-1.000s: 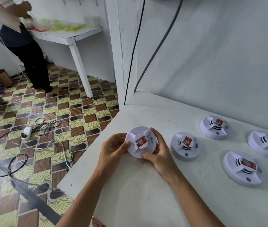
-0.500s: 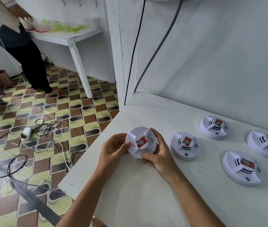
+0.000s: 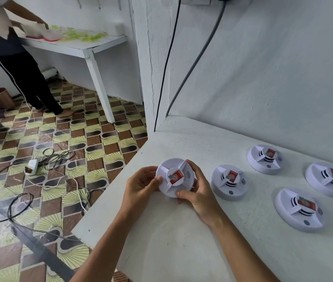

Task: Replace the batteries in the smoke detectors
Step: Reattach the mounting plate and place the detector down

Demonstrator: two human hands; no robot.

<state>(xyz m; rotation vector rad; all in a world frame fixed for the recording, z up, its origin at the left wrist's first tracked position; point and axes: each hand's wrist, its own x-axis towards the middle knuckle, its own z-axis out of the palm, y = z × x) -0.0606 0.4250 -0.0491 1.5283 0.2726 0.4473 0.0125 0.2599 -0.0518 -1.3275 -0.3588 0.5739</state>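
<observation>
I hold a round white smoke detector [image 3: 174, 177] with a red label on its centre, tilted up just above the white table [image 3: 182, 241] near its left corner. My left hand [image 3: 139, 186] grips its left rim, thumb on the face. My right hand [image 3: 199, 192] wraps its right and lower rim. Several more white detectors lie flat on the table to the right: one next to my right hand [image 3: 229, 182], one further back [image 3: 264, 158], one at the far right [image 3: 328, 179], one at the front right [image 3: 299, 209].
A white wall rises right behind the table, with two cables [image 3: 192, 64] running down its corner. Left of the table edge is patterned floor with tangled cords and a power adapter [image 3: 32, 165]. Another person [image 3: 19, 64] stands at a white bench [image 3: 80, 45] far left.
The detector in my hands has turned slightly and both hands have shifted their grip on its rim. The person at the bench has moved their arms.
</observation>
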